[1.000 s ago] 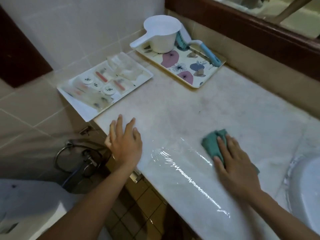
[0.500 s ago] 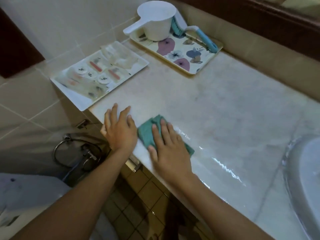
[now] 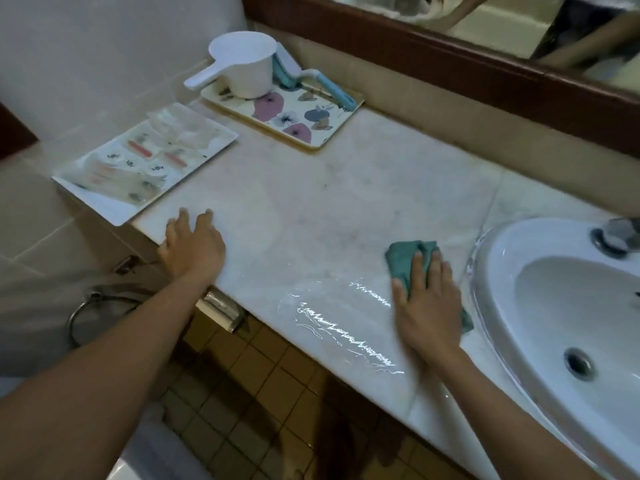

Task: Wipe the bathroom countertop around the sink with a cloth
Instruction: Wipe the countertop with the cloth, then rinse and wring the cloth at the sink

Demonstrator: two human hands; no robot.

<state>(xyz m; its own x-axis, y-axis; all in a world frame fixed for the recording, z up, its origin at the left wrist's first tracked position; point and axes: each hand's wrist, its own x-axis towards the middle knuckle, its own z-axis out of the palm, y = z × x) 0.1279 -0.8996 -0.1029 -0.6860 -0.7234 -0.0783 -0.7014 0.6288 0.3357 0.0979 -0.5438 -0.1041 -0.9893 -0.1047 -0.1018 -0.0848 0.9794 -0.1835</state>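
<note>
Cloth (image 3: 405, 259) sits pinned under the flat, straight-fingered right hand (image 3: 427, 306); press evenly, sweeping from the sink (image 3: 495, 306) just right of it toward the flat-resting left hand (image 3: 192, 249).

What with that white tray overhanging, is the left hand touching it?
Apart. Head view shows bare countertop between the left hand and white tray.

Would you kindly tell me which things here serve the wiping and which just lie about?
In the job: teal cloth under the right hand, pale marble countertop, white ceramic sink.
Lying about: floral tray, white plastic scoop, blue brush, white toiletries tray.
</note>
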